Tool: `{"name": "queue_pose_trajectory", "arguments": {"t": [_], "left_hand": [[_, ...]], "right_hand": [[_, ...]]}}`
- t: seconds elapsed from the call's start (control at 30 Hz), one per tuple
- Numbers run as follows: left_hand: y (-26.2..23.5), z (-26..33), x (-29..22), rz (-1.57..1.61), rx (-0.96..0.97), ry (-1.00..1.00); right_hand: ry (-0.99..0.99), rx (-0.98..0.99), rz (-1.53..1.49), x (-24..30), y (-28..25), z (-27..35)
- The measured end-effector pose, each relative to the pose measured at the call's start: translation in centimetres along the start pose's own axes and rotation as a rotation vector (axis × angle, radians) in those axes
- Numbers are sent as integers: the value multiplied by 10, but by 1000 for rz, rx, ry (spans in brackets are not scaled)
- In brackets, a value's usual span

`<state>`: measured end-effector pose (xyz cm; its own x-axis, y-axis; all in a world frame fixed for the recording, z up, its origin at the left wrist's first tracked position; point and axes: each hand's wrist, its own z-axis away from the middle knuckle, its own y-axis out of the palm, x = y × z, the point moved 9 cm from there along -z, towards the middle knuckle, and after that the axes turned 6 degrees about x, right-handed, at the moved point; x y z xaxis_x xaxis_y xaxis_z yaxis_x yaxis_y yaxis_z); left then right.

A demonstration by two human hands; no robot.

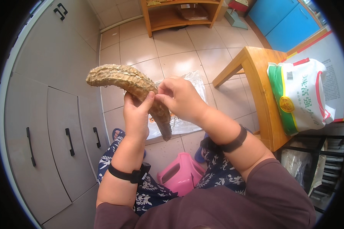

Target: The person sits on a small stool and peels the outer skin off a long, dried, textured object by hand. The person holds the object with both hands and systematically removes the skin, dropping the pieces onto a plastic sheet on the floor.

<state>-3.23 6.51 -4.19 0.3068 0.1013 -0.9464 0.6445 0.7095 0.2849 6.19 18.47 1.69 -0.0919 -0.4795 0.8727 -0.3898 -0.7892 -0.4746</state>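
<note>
A long, curved dried loofah (116, 76), brown and rough with ridged skin, hangs at a slant in front of me. Its thick end points to the far left and its darker, narrow end droops toward me. My left hand (137, 114) is closed around its middle from below, thumb on top. Thumb and fingers of my right hand (184, 98) pinch at the loofah's surface beside my left thumb; whatever bit of skin they grip is too small to make out. Beneath the loofah a clear plastic sheet (198, 86) lies on the floor with some small bits on it.
Grey cabinets (30, 103) line the left side. A pink plastic stool (179, 183) is between my legs. To the right, a wooden chair (256, 76) bears a white and green bag (300, 95). A wooden shelf (179, 23) stands at the back, blue cabinets (284, 23) at far right.
</note>
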Motion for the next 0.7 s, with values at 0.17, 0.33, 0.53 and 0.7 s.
{"name": "queue_pose_trajectory", "arguments": {"t": [0.17, 0.33, 0.53, 0.7], "left_hand": [[2, 1, 4, 102, 5, -86], [0, 5, 8, 59, -12, -243], [1, 6, 7, 92, -7, -295], [0, 4, -8, 22, 3, -153]], "right_hand": [[-381, -88, 347, 33, 9, 8], [-507, -41, 463, 40, 15, 10], [-546, -69, 388, 40, 8, 9], [-221, -141, -32, 16, -10, 3]]}}
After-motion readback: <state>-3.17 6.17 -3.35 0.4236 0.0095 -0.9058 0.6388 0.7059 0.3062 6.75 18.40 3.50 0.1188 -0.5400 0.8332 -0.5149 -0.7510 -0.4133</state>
